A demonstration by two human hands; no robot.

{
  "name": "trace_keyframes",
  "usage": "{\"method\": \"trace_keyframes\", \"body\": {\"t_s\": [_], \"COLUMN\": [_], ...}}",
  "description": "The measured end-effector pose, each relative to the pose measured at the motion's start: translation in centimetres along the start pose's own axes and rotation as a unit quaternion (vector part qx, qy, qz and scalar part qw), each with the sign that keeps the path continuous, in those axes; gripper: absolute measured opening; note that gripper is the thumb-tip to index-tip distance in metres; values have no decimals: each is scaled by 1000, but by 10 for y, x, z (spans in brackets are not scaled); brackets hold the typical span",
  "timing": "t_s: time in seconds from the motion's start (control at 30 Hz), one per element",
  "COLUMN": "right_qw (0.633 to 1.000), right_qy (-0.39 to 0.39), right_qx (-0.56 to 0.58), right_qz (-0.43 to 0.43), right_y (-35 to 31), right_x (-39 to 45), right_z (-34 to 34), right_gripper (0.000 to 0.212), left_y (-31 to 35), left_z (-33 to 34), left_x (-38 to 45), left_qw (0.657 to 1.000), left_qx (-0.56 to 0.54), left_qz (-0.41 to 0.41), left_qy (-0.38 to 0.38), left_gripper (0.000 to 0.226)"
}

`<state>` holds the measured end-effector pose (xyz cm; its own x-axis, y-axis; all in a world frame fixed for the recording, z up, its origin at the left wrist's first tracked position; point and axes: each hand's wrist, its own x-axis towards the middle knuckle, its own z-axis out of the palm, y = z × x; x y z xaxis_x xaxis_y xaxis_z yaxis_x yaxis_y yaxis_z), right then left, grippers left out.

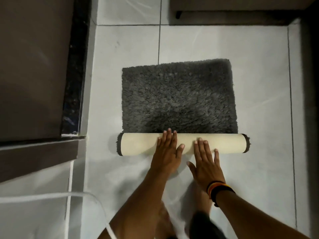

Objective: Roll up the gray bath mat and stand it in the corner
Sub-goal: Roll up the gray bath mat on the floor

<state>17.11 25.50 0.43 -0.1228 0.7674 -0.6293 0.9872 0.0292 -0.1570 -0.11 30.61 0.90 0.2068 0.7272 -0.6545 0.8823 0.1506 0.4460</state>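
The gray shaggy bath mat [177, 95] lies flat on the pale tiled floor, its near end rolled into a cream-backed cylinder [139, 144] that runs left to right. My left hand [167, 152] rests flat on the middle of the roll, fingers spread and reaching over its top. Just to the right, my right hand [205, 161] presses its spread fingertips on the roll, its palm over the floor. A striped bracelet sits on my right wrist. Neither hand grips the mat.
A dark wall panel [32, 66] with a black stone strip [76, 75] stands at the left, a dark ledge [39, 157] below it. A cabinet base with a short leg [179, 14] is at the top right. A dark wall edge [309, 100] runs down the right.
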Motion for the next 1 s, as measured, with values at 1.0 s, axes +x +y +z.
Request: {"method": "trace_keyframes", "body": {"t_s": [1.0], "right_qw": [999], "right_qy": [35], "right_qx": [19], "right_qz": [4], "right_y": [23], "right_x": [162], "right_z": [-133], "right_gripper": [75], "left_y": [26], "left_z": [-83], "left_x": [87], "left_qw": [982], "left_qx": [98], "left_qz": [134], "left_qy": [88], "left_gripper": [69]}}
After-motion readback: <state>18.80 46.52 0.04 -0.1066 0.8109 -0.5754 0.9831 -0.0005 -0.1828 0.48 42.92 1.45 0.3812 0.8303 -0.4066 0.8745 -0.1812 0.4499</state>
